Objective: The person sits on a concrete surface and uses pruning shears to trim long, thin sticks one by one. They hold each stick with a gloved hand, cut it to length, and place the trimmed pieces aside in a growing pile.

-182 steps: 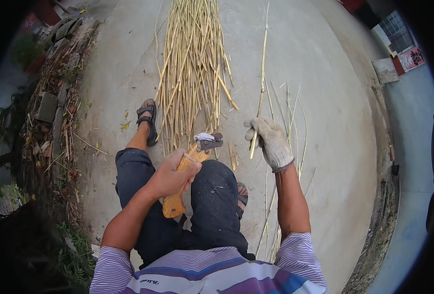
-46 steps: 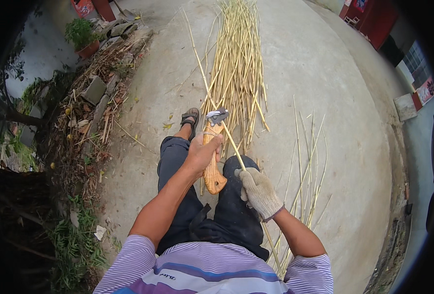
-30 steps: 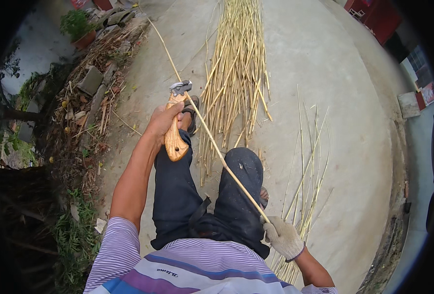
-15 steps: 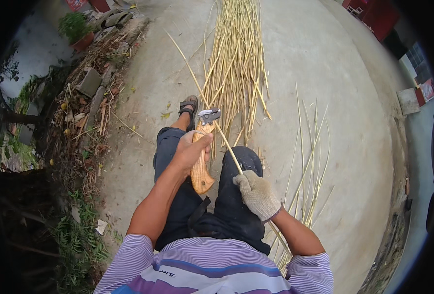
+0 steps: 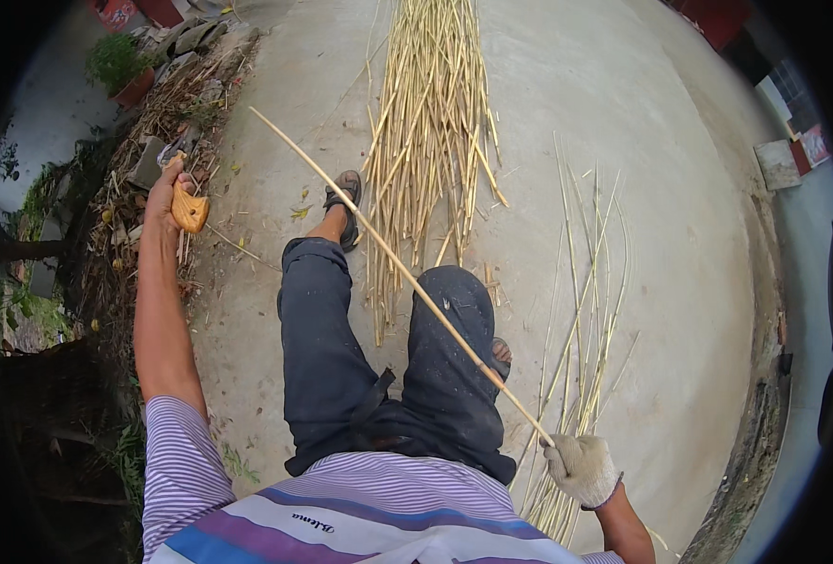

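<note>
With my left hand (image 5: 163, 194) curled round the wooden-handled tool (image 5: 190, 210), my gloved right hand (image 5: 583, 470), fingers (image 5: 555, 458) pinching the cane (image 5: 416, 285), should grip firmly and hold it steady.

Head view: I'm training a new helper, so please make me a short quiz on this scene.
1. Which hand wears a glove?
2. True or false: the wooden-handled tool in the left hand is apart from the long stalk.
3. Fill in: in the picture, the large stalk pile lies to the ___ of the smaller stalk bunch.

Key: 1. the right hand; 2. true; 3. left.
</note>
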Tool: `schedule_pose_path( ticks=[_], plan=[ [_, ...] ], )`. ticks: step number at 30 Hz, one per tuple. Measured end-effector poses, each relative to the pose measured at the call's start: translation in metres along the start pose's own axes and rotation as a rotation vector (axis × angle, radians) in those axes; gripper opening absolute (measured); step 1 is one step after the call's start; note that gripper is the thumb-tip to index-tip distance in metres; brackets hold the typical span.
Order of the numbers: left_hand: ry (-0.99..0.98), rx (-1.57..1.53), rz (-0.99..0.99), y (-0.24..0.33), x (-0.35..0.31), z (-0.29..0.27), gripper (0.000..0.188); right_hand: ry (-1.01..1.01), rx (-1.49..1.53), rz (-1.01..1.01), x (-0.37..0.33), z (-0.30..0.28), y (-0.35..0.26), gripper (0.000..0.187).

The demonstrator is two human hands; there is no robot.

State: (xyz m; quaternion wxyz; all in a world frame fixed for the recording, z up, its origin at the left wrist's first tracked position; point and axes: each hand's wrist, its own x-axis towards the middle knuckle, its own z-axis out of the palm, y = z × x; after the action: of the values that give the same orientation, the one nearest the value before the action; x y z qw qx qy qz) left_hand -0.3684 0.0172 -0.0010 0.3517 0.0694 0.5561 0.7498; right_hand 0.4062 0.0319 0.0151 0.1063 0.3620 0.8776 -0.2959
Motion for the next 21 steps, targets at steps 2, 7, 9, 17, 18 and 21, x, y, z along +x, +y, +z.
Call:
schedule_pose_path(
  ticks=[2,7,9,17,18,21],
  plan=[
    [-0.006,0.125,-0.008,-0.007,-0.021,0.024,0.014,0.15,0.017,0.1,0.002,0.001,0.008,0.02],
    [-0.21,0.348,-0.22,-0.096,-0.049,0.072,0.017,0.354,-0.019,0.337,0.043,0.029,0.066,0.023],
    [-0.242,0.371,-0.303,-0.132,-0.08,0.102,0.018,0.37,-0.016,0.411,0.051,0.058,0.102,0.023],
    [-0.436,0.495,-0.413,-0.218,-0.139,0.175,0.023,0.332,0.025,0.716,0.016,0.168,0.161,0.017],
    [-0.464,0.535,-0.406,-0.218,-0.142,0.183,0.023,0.356,0.045,0.753,0.009,0.179,0.163,0.016],
    [-0.493,0.593,-0.412,-0.219,-0.149,0.204,0.017,0.36,0.084,0.857,-0.023,0.212,0.163,0.017]
  ],
)
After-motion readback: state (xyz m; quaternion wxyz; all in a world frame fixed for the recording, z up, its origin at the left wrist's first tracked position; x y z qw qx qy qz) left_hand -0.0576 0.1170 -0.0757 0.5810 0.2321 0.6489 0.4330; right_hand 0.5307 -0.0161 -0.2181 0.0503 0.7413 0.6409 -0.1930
